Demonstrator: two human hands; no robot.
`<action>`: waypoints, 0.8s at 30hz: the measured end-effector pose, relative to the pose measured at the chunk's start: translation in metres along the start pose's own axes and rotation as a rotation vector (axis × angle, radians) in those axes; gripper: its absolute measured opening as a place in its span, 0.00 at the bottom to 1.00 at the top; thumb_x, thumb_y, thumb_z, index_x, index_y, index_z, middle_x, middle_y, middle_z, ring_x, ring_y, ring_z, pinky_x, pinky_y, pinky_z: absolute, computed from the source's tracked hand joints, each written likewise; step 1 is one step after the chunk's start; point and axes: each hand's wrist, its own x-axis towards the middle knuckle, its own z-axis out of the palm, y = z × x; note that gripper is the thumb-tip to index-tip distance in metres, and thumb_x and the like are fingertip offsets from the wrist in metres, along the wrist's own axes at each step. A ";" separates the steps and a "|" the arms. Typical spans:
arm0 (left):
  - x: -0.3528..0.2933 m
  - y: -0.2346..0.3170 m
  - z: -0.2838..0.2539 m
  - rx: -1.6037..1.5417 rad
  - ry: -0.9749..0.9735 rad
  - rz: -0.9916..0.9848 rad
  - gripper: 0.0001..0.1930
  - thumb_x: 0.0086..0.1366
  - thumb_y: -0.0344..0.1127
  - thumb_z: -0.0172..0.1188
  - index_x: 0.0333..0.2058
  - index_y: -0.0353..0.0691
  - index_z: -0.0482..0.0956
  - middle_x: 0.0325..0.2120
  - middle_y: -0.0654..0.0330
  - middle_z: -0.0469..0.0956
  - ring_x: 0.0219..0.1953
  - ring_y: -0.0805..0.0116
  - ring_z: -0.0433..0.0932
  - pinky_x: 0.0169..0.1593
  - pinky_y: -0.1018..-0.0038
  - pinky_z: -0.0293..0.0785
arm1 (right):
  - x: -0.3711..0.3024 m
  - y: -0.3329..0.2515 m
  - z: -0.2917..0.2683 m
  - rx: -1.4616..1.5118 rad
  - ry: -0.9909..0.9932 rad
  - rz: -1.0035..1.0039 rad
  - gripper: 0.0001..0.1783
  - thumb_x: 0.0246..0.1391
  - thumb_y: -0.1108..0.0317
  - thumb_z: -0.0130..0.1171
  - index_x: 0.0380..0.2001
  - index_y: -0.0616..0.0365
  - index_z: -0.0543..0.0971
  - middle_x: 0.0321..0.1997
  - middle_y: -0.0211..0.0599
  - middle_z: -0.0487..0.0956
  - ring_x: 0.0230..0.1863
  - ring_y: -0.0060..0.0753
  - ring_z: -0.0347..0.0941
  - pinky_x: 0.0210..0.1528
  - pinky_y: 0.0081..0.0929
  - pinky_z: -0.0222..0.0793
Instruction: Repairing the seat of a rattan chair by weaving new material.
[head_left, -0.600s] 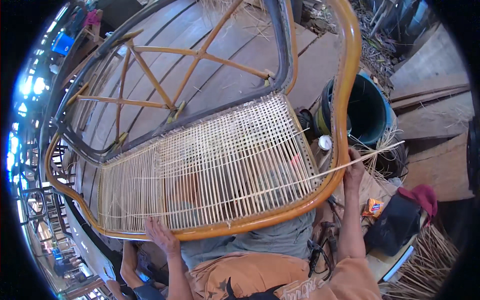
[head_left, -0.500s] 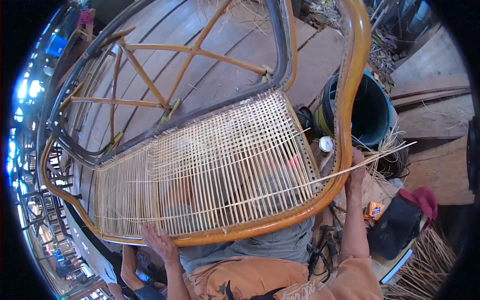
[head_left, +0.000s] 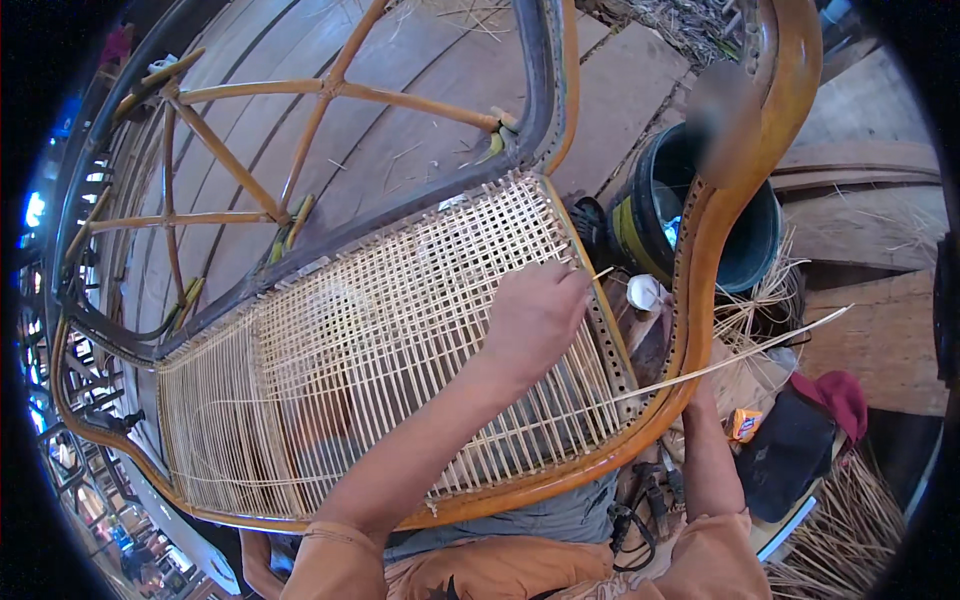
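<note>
Across the middle, from 9 toward 3 o'clock, a woven cane panel [head_left: 400,300] sits in a curved brown frame [head_left: 560,484]. Just toward 3 o'clock, the person's left hand [head_left: 540,312] is clenched over the weave; whether it pinches a strand cannot be told. Toward 4 o'clock, the right hand [head_left: 702,390] is mostly hidden behind the frame, its grip unclear. Near it, a loose strand [head_left: 770,345] crosses the rim.
</note>
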 end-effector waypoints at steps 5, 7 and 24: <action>0.014 0.003 0.021 0.071 -0.053 -0.201 0.10 0.59 0.37 0.59 0.37 0.40 0.79 0.31 0.55 0.76 0.32 0.55 0.77 0.37 0.61 0.73 | 0.004 0.003 0.004 0.264 -0.016 -0.040 0.15 0.61 0.60 0.51 0.45 0.58 0.75 0.31 0.24 0.75 0.29 0.18 0.70 0.30 0.18 0.68; 0.018 0.011 0.024 0.007 -0.068 -0.244 0.10 0.58 0.36 0.59 0.37 0.41 0.80 0.30 0.55 0.76 0.33 0.55 0.77 0.38 0.62 0.73 | 0.007 0.036 -0.020 0.215 -0.008 -0.113 0.15 0.62 0.64 0.52 0.47 0.62 0.74 0.37 0.32 0.76 0.38 0.22 0.72 0.39 0.19 0.70; 0.007 0.011 0.033 -0.109 0.229 -0.096 0.04 0.54 0.28 0.62 0.30 0.42 0.77 0.22 0.58 0.75 0.26 0.57 0.77 0.32 0.67 0.72 | -0.001 -0.009 0.011 0.322 0.184 0.306 0.15 0.62 0.64 0.51 0.48 0.61 0.74 0.37 0.26 0.77 0.34 0.18 0.73 0.36 0.17 0.71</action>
